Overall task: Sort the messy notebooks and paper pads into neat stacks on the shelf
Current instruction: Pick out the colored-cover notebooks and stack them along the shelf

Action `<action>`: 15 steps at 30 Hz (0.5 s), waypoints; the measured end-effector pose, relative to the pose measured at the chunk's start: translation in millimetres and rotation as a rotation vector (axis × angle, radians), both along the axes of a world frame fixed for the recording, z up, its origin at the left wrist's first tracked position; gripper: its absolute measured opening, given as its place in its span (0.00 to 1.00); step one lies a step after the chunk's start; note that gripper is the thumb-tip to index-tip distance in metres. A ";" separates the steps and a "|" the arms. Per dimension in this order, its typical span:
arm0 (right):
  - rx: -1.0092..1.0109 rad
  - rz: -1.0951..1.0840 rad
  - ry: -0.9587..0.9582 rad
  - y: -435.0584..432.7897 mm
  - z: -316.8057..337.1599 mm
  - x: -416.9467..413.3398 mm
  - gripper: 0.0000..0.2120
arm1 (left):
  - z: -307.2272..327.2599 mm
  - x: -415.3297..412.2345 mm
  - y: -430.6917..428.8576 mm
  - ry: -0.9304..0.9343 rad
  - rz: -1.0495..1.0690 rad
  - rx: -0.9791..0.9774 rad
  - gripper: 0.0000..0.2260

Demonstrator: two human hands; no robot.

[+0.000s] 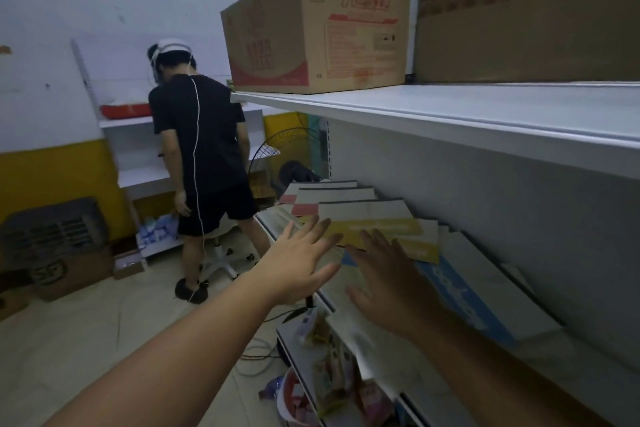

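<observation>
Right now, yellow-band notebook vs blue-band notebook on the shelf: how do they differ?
Band: the yellow-band notebook has a yellow stripe, the blue-band notebook a blue one. Position: the yellow-band notebook lies farther along the shelf, the blue-band notebook nearer the camera. Layering: the yellow-band notebook overlaps the blue-band notebook's far end. Shared: pale covers, both lying askew, neither held.
</observation>
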State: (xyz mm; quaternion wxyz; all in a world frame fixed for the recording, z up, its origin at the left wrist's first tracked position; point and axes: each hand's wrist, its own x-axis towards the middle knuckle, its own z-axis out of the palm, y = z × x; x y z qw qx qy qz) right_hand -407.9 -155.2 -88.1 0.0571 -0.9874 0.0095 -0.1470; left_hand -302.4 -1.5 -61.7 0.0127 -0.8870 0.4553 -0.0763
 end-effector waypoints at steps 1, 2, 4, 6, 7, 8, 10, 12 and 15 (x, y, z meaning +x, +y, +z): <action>0.009 -0.004 0.002 -1.1 -1.7 5.6 0.32 | -1.6 8.4 -0.2 -0.010 -0.023 -0.004 0.26; 0.016 -0.013 0.009 -1.9 -3.7 9.9 0.32 | -4.0 16.5 0.0 -0.024 -0.051 -0.008 0.26; 0.027 -0.031 0.004 -3.6 -7.0 19.2 0.32 | -9.0 32.9 -0.7 -0.045 -0.112 -0.010 0.28; 0.043 -0.022 -0.007 -5.4 -9.1 30.3 0.36 | -12.9 52.1 -2.9 -0.039 -0.163 -0.012 0.29; 0.044 -0.021 -0.005 -5.6 -10.4 36.1 0.37 | -13.5 63.1 -4.6 -0.034 -0.189 -0.013 0.30; 0.045 -0.024 -0.004 -5.4 -11.3 41.9 0.38 | -13.8 74.2 -6.7 -0.030 -0.216 -0.026 0.32; 0.072 -0.042 -0.001 -4.1 -11.2 53.5 0.36 | -12.7 96.0 -10.4 -0.021 -0.272 -0.063 0.34; 0.099 -0.087 -0.003 0.4 -9.8 66.5 0.35 | -11.4 117.7 -12.1 -0.014 -0.326 -0.075 0.33; 0.116 -0.196 0.040 15.1 -11.8 89.9 0.39 | -11.9 152.7 -12.1 -0.013 -0.391 -0.052 0.34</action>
